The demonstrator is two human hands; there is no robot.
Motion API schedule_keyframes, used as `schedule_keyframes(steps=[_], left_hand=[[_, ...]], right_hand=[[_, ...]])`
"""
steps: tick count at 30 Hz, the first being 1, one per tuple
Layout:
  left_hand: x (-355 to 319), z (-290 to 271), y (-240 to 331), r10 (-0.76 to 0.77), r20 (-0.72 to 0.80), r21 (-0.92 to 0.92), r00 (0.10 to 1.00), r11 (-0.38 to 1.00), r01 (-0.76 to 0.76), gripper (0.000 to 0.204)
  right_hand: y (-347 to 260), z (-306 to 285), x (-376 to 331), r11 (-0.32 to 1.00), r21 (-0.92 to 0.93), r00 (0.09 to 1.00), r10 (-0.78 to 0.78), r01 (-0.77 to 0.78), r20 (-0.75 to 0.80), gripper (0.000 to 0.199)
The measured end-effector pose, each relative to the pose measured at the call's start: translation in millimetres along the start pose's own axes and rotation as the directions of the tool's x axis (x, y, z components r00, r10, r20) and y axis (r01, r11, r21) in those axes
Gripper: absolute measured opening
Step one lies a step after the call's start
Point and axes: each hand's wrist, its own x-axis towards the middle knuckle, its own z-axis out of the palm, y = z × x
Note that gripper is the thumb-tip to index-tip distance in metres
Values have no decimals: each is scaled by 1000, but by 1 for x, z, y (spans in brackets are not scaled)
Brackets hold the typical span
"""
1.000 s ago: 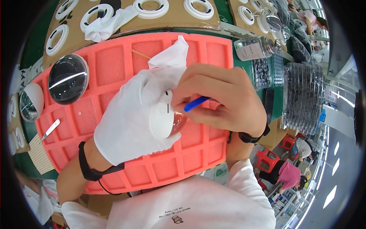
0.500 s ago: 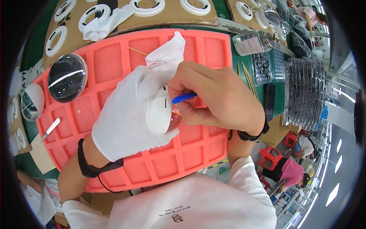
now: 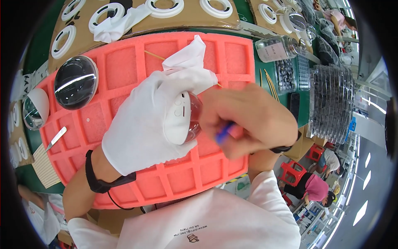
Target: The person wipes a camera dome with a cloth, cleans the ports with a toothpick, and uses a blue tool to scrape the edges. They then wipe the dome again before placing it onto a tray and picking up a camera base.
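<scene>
My left hand (image 3: pixel 134 124), in a white glove, is closed round a white dome camera (image 3: pixel 176 124) held tilted over a pink foam tray (image 3: pixel 120 66). The camera's clear dome (image 3: pixel 195 118) faces right, and small slots and round marks show on its white side. My right hand (image 3: pixel 257 118), bare and smeared by motion, grips a slim blue tool (image 3: pixel 224 133); its kind I cannot make out. That hand is to the right of the dome, with the tool's tip apart from the camera. A white cloth (image 3: pixel 186 56) lies on the tray just beyond my glove.
Two dark-domed units, one larger (image 3: pixel 76 82) and one smaller (image 3: pixel 35 108), are at the left. Tweezers (image 3: pixel 57 137) rest on the tray's left side. Right of it stand a glass jar (image 3: pixel 274 50), thin wooden sticks (image 3: pixel 271 85) and stacked clear trays (image 3: pixel 331 103). White rings (image 3: pixel 165 6) lie beyond.
My right hand has drawn the blue tool away from the camera, to the right and slightly nearer my body. More of the dome and cloth now shows. My left hand keeps its hold.
</scene>
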Motion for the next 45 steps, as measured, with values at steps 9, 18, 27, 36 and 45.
schedule_keyframes(steps=[9,18,27,36,45], left_hand=[[1,-5,5,-85,49,26,995,996,84,80],[0,3,-1,-84,29,37,996,996,83,72],[2,1,-2,-161,18,-68,987,984,162,72],[-6,6,-9,-151,-4,43,989,988,151,76],[2,4,-8,-194,34,-48,980,980,196,64]], right_hand=[[17,-5,24,553,815,982,-159,177,-105,48],[34,32,40,-145,953,964,34,266,-264,49],[30,38,41,-148,921,925,180,361,-334,50],[28,42,41,-162,902,903,240,399,-356,52],[25,46,40,-133,872,869,239,472,-434,54]])
